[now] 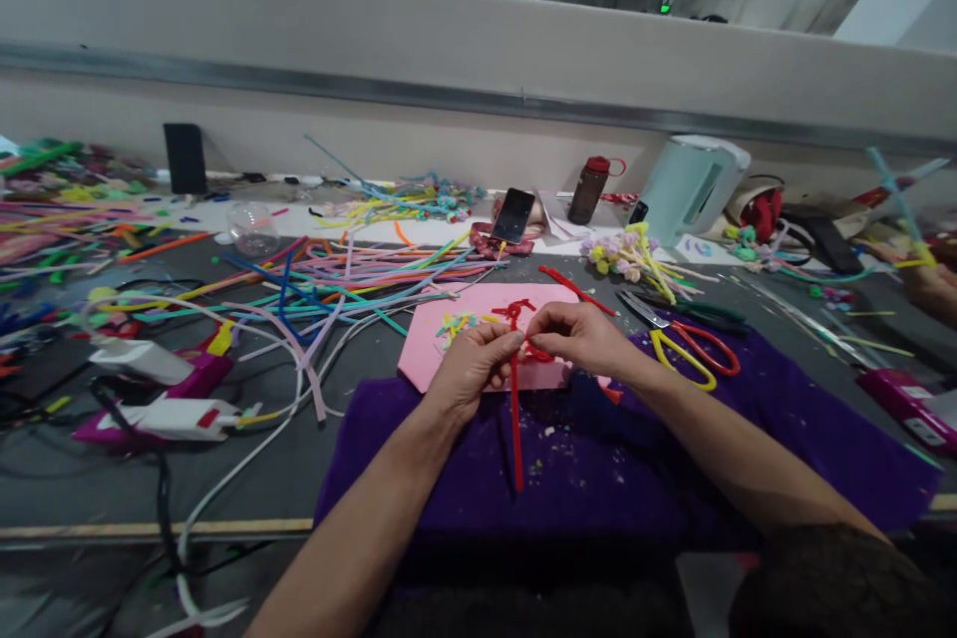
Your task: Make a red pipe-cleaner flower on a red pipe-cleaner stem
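From the head view I see my left hand pinched shut on a red pipe cleaner, fingers together around its upper part, while the stem hangs straight down over the purple cloth. My right hand meets it just beside, fingertips closed on the twisted red loops at the top of the same piece. Both hands hover above a pink sheet that lies partly on the cloth and carries small coloured snippets.

The bench is a dark grey table strewn with loose pipe cleaners in many colours to my left. Two glue guns lie near the left edge with their cables. Scissors with yellow and red handles rest to the right of my hands. Farther back stand a propped phone, a brown bottle and a pale kettle. A long beige partition wall closes the bench behind; ceiling lights show above it.
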Demonstrator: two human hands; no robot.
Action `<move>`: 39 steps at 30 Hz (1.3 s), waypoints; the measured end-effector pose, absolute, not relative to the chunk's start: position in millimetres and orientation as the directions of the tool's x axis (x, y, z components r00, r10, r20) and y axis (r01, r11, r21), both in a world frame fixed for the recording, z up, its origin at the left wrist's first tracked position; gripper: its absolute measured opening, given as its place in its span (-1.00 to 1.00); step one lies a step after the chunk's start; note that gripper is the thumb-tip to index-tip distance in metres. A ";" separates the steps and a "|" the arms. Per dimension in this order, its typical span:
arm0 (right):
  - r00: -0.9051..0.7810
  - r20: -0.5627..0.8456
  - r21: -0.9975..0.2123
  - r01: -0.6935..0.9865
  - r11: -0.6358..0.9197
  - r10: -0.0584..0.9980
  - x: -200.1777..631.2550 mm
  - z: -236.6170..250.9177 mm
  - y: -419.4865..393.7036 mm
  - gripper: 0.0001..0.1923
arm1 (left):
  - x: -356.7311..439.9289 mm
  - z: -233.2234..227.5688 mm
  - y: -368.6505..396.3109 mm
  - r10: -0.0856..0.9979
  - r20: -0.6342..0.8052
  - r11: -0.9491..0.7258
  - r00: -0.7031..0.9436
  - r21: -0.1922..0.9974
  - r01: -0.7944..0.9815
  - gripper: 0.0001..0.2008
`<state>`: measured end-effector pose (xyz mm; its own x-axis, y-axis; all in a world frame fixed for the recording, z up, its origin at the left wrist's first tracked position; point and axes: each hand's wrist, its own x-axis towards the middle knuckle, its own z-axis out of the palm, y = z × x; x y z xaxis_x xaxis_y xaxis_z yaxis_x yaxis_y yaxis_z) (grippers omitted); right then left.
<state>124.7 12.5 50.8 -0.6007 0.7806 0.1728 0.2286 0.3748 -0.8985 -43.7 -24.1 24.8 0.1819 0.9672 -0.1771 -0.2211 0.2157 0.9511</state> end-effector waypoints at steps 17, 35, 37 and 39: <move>-0.729 -0.059 -0.998 0.023 -0.063 0.682 129.2 49.3 16.4 -0.81 | -41.2 28.4 -27.2 0.962 -0.135 0.174 0.238 0.973 -0.151 -0.69; -0.620 0.033 -0.999 -0.031 0.017 0.784 125.6 38.8 23.0 -0.79 | -41.8 25.7 -27.5 0.955 -0.158 0.208 0.251 0.960 -0.186 -0.69; -0.597 0.055 -0.998 0.000 0.068 0.801 124.9 37.9 23.2 -0.78 | -42.0 26.3 -27.5 0.963 -0.169 0.208 0.211 0.961 -0.183 -0.71; -0.604 0.060 -0.995 0.031 0.098 0.794 126.1 38.1 24.3 -0.77 | -42.2 28.0 -27.9 0.971 -0.171 0.198 0.166 0.966 -0.165 -0.71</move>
<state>126.1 24.3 38.1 -0.6043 0.7945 0.0597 0.0306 0.0980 -0.9947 -42.2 -27.9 28.0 0.1657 0.9713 -0.1709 -0.1651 0.1981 0.9662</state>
